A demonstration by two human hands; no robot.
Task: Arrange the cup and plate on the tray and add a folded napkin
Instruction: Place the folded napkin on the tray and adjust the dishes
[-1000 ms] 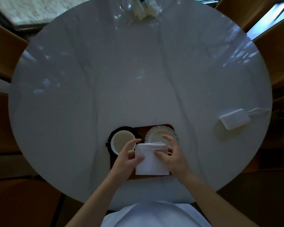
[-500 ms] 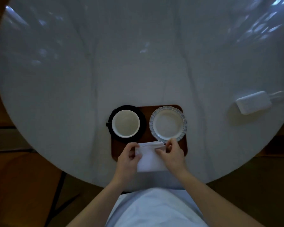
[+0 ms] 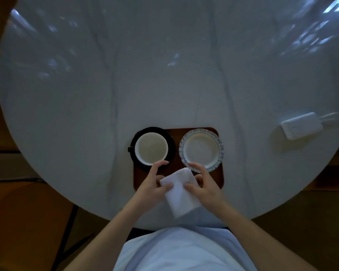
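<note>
A dark brown tray (image 3: 217,179) lies near the table's front edge. On its left part stands a white cup (image 3: 151,148) on a black saucer (image 3: 171,144). A white plate with a patterned rim (image 3: 201,149) sits on the right part. Both hands hold a folded white napkin (image 3: 181,192) over the tray's near side, tilted with its top corner towards the plate. My left hand (image 3: 152,184) pinches the napkin's left edge. My right hand (image 3: 205,184) grips its right edge, the index finger reaching over the plate's near rim.
The round grey marble table (image 3: 145,85) fills most of the view. A white power adapter (image 3: 299,126) with a cable lies at the right edge. Wooden floor and chair parts show around the table. A light blue shirt is at the bottom.
The napkin has turned from square-on to tilted and moved a little towards me. Both hands have shifted their grip along its edges. The view has dropped closer to the tray.
</note>
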